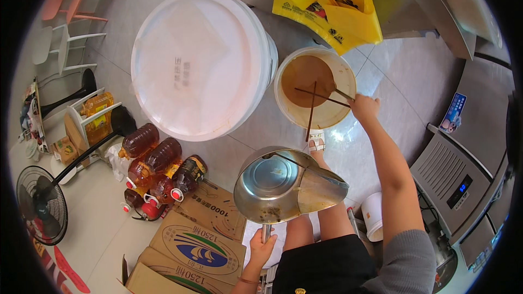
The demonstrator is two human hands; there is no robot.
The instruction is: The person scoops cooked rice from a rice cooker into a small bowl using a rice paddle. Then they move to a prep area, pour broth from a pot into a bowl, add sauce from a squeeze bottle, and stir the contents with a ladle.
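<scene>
My left hand [262, 247] is wrapped round the handle of a metal pan [271, 177] with a wide pouring lip. The pan's inside is shiny, with brown stains near the handle. Ahead and to the right, a white bucket [347, 71] holds brown liquid [305, 79]. At its right rim my right hand [366, 107] is closed on the handle of a ladle [342, 93], whose bowl dips into the liquid. Two thin dark sticks cross over the bucket; one stick [312, 111] reaches past the near rim, the other stick [321, 97] runs toward my right hand.
Left of the bucket stands a large white lidded tub [196, 65]. A yellow plastic bag [332, 8] hangs beyond. Several oil bottles [163, 155] and flattened cardboard boxes [196, 245] lie at left, near a black fan [41, 204]. At right is a metal appliance [449, 177].
</scene>
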